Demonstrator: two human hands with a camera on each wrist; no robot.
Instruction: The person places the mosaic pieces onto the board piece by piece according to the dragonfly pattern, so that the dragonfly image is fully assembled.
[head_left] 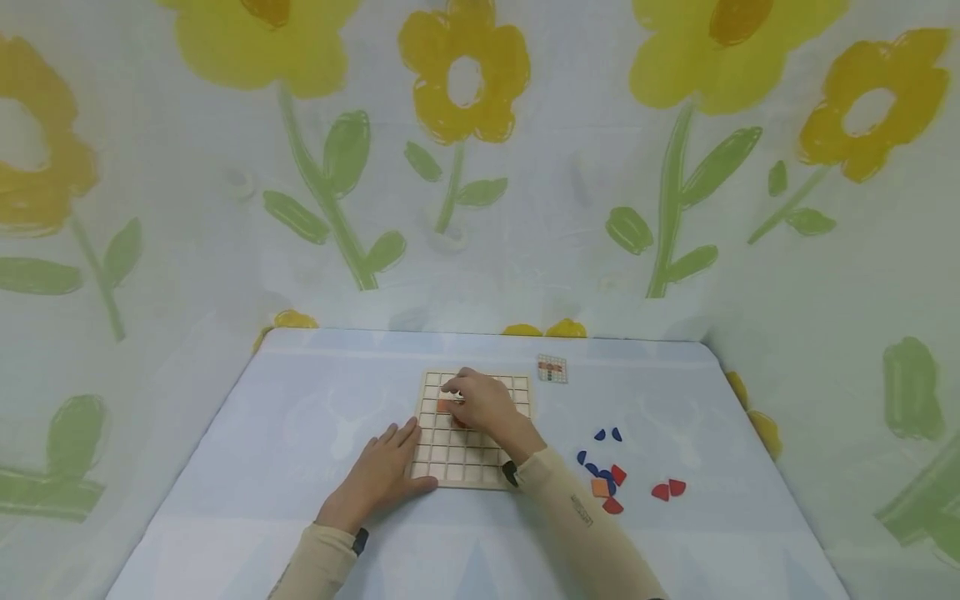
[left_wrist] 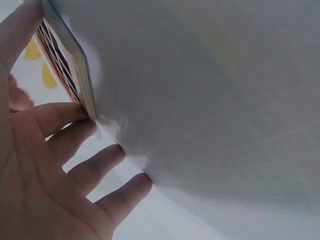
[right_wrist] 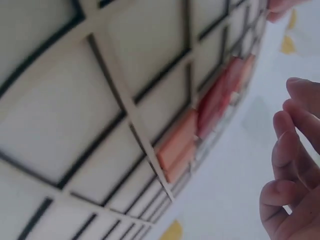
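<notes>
A pale wooden grid board [head_left: 465,481] lies on the table. My left hand [head_left: 380,471] rests at its left side, fingers extended, the thumb along the near edge. In the left wrist view, fingertips [left_wrist: 82,112] touch the board's edge [left_wrist: 80,60]. Over the upper part of the board is my right hand [head_left: 483,404], its fingers loosely bent. An orange piece [head_left: 444,406] sits in the grid beside its fingertips. The right wrist view shows orange squares [right_wrist: 179,147] and red pieces [right_wrist: 217,102] in a row; no piece is visible between the fingers.
Blue pieces [head_left: 591,469], red pieces [head_left: 661,492] and an orange square [head_left: 600,487] lie loose to the right of the board. A small patterned card [head_left: 552,368] lies beyond the board's far right corner. A flower-printed cloth [head_left: 525,208] hangs behind the table.
</notes>
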